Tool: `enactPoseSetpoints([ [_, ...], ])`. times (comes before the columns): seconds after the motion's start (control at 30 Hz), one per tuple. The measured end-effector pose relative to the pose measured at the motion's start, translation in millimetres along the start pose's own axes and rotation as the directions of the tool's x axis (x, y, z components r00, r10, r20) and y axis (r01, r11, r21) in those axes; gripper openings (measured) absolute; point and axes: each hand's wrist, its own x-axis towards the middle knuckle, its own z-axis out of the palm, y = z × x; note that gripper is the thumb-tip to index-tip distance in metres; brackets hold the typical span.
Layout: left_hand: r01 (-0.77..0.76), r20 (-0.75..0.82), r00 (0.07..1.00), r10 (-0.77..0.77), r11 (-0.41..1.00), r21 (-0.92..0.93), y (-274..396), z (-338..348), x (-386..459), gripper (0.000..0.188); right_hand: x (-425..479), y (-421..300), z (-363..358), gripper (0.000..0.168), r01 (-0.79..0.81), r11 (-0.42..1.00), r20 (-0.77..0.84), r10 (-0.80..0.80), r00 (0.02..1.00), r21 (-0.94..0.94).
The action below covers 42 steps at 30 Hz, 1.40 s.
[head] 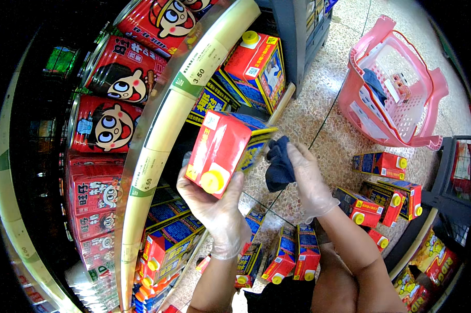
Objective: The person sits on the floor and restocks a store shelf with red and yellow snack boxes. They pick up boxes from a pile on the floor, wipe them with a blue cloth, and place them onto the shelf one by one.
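My left hand (219, 215), in a clear disposable glove, grips a red, blue and yellow drink carton (221, 152) near its yellow screw cap. The carton is tilted, its red top facing me, and its far end is blurred. Just right of it, my right hand (307, 176), gloved the same way, holds a crumpled dark blue cloth (278, 164). Two like cartons stand together on the bottom shelf above my left hand, the nearer one (255, 70) with its cap up. More cartons (172, 242) are on that shelf at lower left.
Several similar cartons (307, 254) stand on the speckled floor (294, 203) around my legs. A pink plastic basket (427, 113) with a cloth inside stands at upper right. The curved shelf edge (157, 148) bears price tags, with red cans (102, 123) behind it. Snack bags (433, 254) sit at lower right.
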Motion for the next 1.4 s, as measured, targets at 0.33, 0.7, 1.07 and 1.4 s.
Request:
enactPoseSetpoints([
  [0.33, -0.162, 0.03, 0.987, 0.16, 0.985, 0.056, -44, 22, 45, 0.084, 14, -6, 51, 0.065, 0.043, 0.998, 0.229, -0.029, 0.973, -0.054],
  [0.7, 0.301, 0.149, 0.943, -0.296, 0.953, -0.014, -77, 16, 54, 0.049, 40, -1, 55, 0.078, 0.09, 0.971, 0.302, -0.02, 0.953, -0.222],
  [1.07, 0.279, 0.229, 0.935, -0.27, 0.96, -0.004, -88, 9, 73, 0.065, 59, 4, 67, 0.082, 0.192, 0.93, 0.328, -0.084, 0.941, -0.313],
  [1.4, 0.243, 0.076, 0.963, -0.258, 0.955, 0.17, -96, 7, 102, 0.048, 87, 9, 85, 0.082, 0.225, 0.866, 0.35, -0.062, 0.935, -0.447],
])
